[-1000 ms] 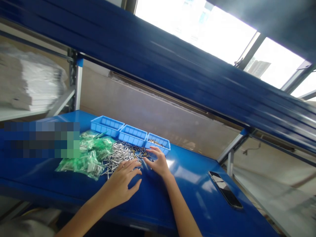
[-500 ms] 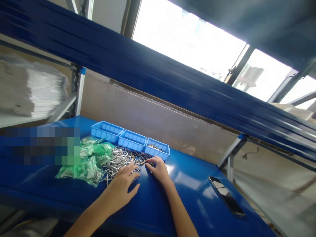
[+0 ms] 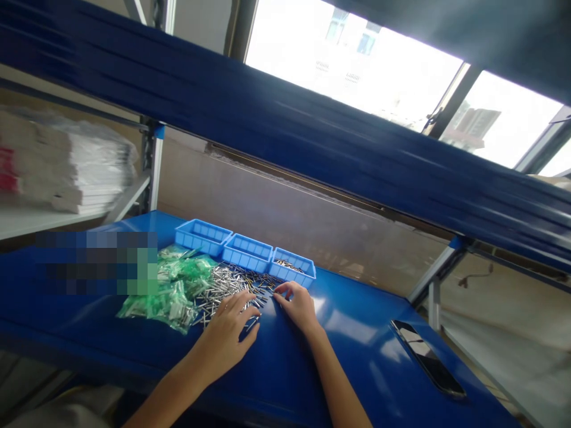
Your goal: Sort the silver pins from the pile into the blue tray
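A loose pile of thin silvery metal rods (image 3: 225, 282), some with dark or yellowish parts, lies on the blue tabletop (image 3: 348, 368). Over the near edge of the pile my left hand (image 3: 232, 330) is open, palm down, its thumb apart from the fingers. My right hand (image 3: 298, 306) is at the pile's right edge, in front of the right bin. Its thumb and fingertips come together in a pinch; whatever is between them is too small to make out. Green-tinted plastic bags (image 3: 178, 294) with metal pieces inside lie left of the pile.
Behind the pile stand three blue bins in a row: a left bin (image 3: 203, 238), a middle bin (image 3: 247, 254), and a right bin (image 3: 307, 278) holding some rods. A phone (image 3: 428, 358) lies at the right. A blue shelf beam (image 3: 285, 131) crosses above the table.
The camera view has turned slightly, so the scene sits a little farther right. My left hand stays over the pile's near edge, and my right hand keeps its pinch at the right edge.
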`<state>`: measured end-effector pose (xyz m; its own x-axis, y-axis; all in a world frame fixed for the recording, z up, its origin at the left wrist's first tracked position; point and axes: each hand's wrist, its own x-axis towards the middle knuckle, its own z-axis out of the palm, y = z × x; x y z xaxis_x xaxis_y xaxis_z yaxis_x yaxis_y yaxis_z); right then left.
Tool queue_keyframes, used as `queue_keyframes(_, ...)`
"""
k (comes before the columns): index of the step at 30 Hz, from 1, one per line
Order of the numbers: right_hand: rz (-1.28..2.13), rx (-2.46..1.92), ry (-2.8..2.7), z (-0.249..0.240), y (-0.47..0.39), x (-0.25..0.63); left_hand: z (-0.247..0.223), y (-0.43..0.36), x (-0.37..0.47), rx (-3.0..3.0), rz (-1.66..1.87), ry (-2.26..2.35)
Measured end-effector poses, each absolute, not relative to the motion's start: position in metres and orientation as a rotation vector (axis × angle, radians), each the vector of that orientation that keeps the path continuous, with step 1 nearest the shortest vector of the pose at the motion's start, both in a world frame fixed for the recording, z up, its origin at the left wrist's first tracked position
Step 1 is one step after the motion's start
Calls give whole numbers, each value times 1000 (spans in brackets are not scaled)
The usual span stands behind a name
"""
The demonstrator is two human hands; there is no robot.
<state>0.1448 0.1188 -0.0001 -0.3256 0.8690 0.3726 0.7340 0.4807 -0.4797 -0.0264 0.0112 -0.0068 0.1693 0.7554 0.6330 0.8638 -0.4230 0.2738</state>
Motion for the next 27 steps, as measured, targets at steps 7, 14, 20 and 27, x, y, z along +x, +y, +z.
queue_keyframes(7, 263, -1305, -2060, 9, 112, 142, -9, 13, -28, -2271, -1079, -1643)
queue_keyframes(14, 246, -1309, -2000, 14, 112, 144, -7, 12, -27, -2222, -1087, -1713)
queue_keyframes(20, 266, -1282, -2055, 16, 111, 143, -6, 12, -27, -2199, -1173, -1724)
queue_keyframes(27, 397, -1103, -2312, 17, 101, 136, -4, 13, -27, -2172, -1231, -1749)
